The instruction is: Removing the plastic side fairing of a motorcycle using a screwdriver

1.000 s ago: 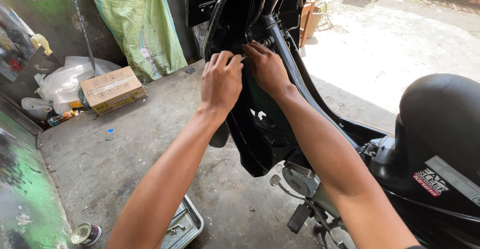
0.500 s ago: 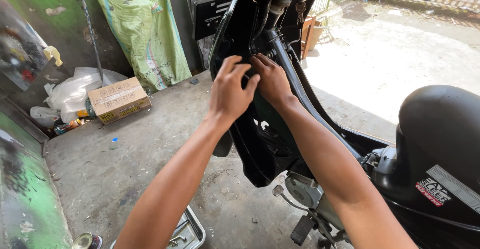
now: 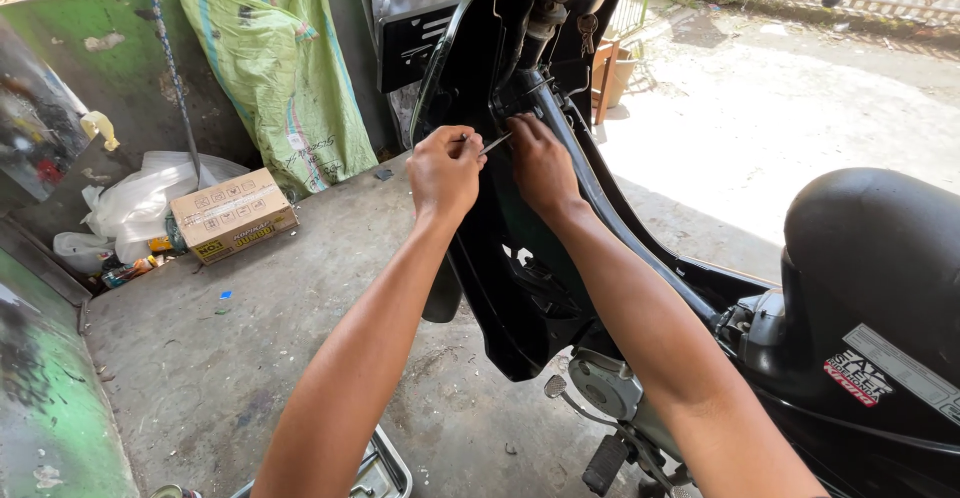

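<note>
Left hand (image 3: 445,171): grip closed to a loose fist around a thin metal tool (image 3: 492,144), whose tip points right toward the right hand (image 3: 540,163). The tool's handle is hidden inside the fist, so its kind cannot be told. Right hand: fingers pressed into the black leg shield (image 3: 500,258) of the scooter (image 3: 700,288), just below the steering column; fingertips are hidden in the dark recess, so whether its grip has hold of anything cannot be told. Keys (image 3: 588,30) hang above. A cardboard box (image 3: 233,215) sits on the concrete floor (image 3: 250,358). A metal tray (image 3: 380,473) is cut off at the bottom edge.
</note>
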